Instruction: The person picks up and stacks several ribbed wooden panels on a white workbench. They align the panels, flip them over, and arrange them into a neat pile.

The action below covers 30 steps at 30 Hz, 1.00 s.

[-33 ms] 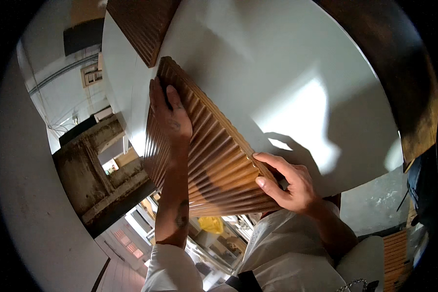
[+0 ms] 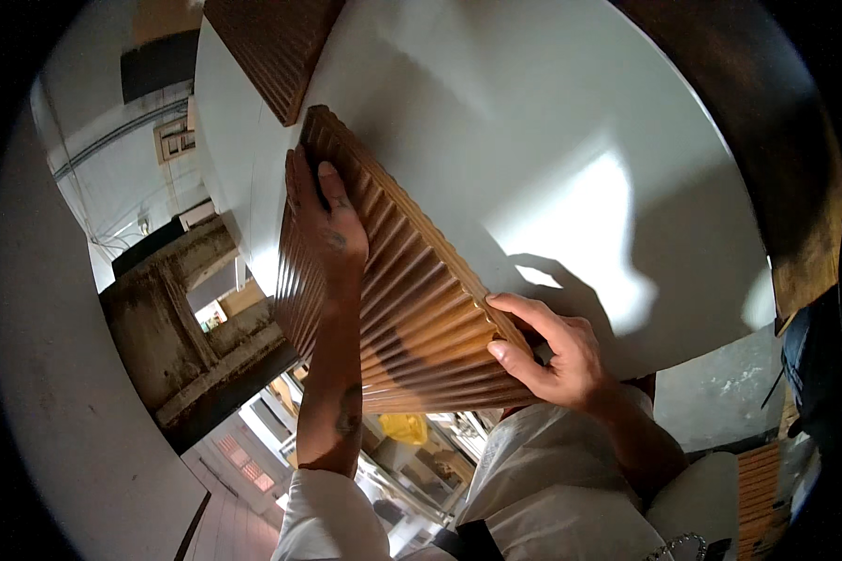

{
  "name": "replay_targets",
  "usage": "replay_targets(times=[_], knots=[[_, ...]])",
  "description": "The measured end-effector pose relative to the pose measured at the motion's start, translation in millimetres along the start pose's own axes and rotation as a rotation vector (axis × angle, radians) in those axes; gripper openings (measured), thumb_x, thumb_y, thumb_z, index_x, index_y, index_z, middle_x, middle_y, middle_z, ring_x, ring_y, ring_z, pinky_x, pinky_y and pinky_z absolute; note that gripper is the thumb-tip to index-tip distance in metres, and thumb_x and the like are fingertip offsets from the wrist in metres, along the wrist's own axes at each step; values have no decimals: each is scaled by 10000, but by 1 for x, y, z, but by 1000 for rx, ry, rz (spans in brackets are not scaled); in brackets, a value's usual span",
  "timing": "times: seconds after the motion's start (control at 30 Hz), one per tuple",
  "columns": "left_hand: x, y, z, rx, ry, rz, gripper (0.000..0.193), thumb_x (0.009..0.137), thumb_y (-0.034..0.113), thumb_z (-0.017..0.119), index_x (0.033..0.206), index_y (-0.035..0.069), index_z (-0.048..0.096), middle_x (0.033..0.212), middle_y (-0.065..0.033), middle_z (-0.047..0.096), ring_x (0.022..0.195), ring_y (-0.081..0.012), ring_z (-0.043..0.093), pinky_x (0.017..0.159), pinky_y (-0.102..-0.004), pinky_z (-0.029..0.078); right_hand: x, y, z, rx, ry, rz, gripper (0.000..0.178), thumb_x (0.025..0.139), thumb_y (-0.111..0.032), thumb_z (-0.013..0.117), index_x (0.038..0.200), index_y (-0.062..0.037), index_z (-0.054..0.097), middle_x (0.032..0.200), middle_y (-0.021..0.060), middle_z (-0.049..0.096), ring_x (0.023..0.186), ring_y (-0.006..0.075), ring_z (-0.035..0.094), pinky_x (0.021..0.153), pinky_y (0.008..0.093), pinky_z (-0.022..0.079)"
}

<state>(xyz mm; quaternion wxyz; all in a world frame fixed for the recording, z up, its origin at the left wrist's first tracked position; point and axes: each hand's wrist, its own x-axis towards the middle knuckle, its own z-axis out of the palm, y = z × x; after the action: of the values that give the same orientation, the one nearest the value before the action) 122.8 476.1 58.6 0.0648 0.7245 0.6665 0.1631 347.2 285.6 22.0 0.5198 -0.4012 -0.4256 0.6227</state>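
A brown wooden panel point(image 2: 412, 309) with a ribbed, fluted face lies slantwise in front of me, over the near left side of a pale rounded tabletop. My left hand point(image 2: 330, 220) rests on its far left part, fingers stretched out along the edge and thumb apart on the ribs. At the panel's near right corner, my right hand point(image 2: 561, 355) pinches the long edge between thumb and fingers. Some of the right fingers are hidden beneath that edge.
The pale tabletop point(image 2: 440, 131) carries a bright patch of light and shadows. Another ribbed brown panel point(image 2: 276, 56) sits at the far left, close to the first one's tip. A dark wooden surface point(image 2: 748, 103) borders the right. A yellow item point(image 2: 403, 429) shows below.
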Motion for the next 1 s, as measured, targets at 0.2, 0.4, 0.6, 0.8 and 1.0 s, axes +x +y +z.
replay_targets(times=[0.2,0.4,0.6,0.8,1.0], knots=[[1,-4,-2,142,11,-22,617,1058,485,353,1491,45,380,1471,-216,450,1338,-356,463,1123,-424,362,1,9,3,89,-3,35,451,938,-171,670,1295,60,518,996,246,690,855,277,734,721,372,623],[-2,-3,-1,74,-10,-36,629,1063,485,327,1505,38,349,1507,-202,411,1362,-354,435,1141,-427,342,3,3,7,112,74,85,401,877,-100,724,1217,40,562,993,166,708,888,224,730,780,341,590],[-5,-10,-4,51,-17,25,654,1058,504,327,1512,35,331,1500,-228,404,1362,-342,431,1146,-413,333,-3,8,1,78,-5,119,407,874,-94,718,1226,32,556,969,165,709,871,223,733,778,330,586],[-1,0,-6,33,-55,-69,676,1044,534,345,1515,49,332,1482,-223,425,1345,-331,447,1123,-413,363,4,6,5,47,42,14,409,907,-133,696,1247,24,532,918,167,703,800,211,731,692,336,600],[-1,13,-3,29,-7,-127,643,1060,430,386,1455,-77,380,1521,-271,359,1423,-398,332,1192,-456,253,3,5,7,31,75,33,383,873,-84,715,1202,38,562,914,143,701,789,172,720,711,294,566]])
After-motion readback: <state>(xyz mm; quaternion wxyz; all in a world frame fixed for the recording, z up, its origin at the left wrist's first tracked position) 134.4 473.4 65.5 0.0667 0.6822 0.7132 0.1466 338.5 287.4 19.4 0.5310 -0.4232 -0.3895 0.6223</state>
